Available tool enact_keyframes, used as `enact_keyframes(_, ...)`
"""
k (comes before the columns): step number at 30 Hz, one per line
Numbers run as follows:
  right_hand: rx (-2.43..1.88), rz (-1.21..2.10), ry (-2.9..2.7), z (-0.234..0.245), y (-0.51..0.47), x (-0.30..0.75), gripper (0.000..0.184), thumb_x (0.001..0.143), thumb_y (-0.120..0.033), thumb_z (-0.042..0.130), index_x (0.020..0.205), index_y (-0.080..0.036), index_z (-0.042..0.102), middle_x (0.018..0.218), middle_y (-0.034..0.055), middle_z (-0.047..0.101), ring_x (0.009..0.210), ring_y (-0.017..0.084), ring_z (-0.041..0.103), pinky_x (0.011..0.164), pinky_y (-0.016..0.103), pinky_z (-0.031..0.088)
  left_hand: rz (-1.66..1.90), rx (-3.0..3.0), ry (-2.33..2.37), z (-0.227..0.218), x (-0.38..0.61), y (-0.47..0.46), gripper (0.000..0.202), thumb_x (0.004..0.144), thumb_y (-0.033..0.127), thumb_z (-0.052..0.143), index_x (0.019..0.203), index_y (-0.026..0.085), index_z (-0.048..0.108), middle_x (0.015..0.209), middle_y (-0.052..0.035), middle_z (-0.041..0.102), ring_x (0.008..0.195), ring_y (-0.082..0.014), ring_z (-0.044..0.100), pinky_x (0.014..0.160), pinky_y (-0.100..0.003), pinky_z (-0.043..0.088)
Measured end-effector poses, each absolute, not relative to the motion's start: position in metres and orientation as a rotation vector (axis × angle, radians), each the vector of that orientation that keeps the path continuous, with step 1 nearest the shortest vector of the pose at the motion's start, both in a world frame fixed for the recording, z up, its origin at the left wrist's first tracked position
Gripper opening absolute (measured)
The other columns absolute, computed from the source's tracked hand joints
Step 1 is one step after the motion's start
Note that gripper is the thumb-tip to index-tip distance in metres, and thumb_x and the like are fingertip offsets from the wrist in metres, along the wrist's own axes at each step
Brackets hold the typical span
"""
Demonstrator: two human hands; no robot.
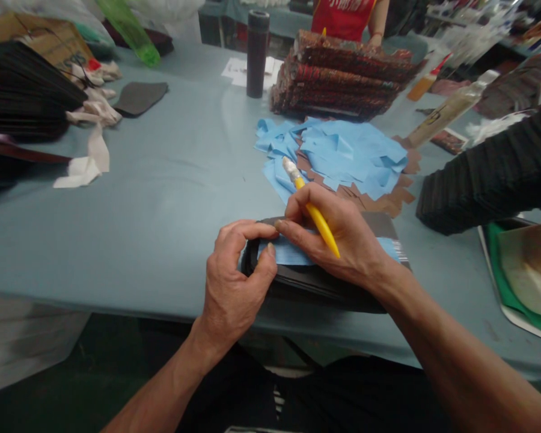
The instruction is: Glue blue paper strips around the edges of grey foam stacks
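Observation:
A stack of thin dark pieces (324, 288) lies at the table's front edge, with a light-blue strip (291, 251) across its top. My left hand (237, 270) curls around the stack's left end. Its thumb presses on the blue strip and its index finger reaches along the far edge. My right hand (336, 231) holds a yellow-handled brush (320, 224), its whitish tip pointing away from me. The right thumb and a fingertip meet the far edge of the strip, close to the left index finger. The exact pinch point is partly hidden by the fingers.
Beyond the stack lie loose blue pieces (351, 153) over brown ones (394, 201). A dark row of stacked pieces (487, 168) and a green-lined tray (496, 258) stand right. Patterned bundles (342, 78), a dark flask (256, 57) and a person in red (342, 18) are at the back.

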State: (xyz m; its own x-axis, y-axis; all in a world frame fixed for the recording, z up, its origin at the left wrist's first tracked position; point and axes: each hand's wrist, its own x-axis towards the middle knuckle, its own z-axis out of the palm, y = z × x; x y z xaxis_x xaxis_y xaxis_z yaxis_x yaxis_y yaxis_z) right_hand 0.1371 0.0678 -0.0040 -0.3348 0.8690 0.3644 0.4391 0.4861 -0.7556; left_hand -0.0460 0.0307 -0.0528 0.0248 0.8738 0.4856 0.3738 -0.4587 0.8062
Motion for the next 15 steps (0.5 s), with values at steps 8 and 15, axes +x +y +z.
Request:
enact_keyframes(8, -1.074, 0.79, -1.927, -0.004, 0.07, 0.137, 0.017, 0.096, -0.027, 0.071, 0.09, -0.023, 0.055, 0.075, -0.0056, 0.059, 0.065, 0.011, 0.049, 0.061, 0.025, 0.038, 1.401, 1.872, 1.244, -0.054, -0.047, 0.03, 0.015, 0.097, 0.017, 0.062, 0.107, 0.024, 0.069, 0.107, -0.0029, 0.078, 0.106, -0.0216, 0.073, 0.099, -0.037, 0.06)
enact_keyframes(15, -1.137, 0.811, -2.003, 0.005, 0.069, 0.147, 0.015, 0.095, -0.027, 0.07, 0.091, -0.022, 0.056, 0.076, -0.0048, 0.06, 0.067, 0.012, 0.052, 0.063, 0.025, 0.039, 1.427, 1.869, 1.248, -0.056, -0.047, 0.031, 0.014, 0.096, 0.015, 0.061, 0.103, 0.024, 0.068, 0.104, -0.0029, 0.077, 0.104, -0.0206, 0.072, 0.097, -0.036, 0.059)
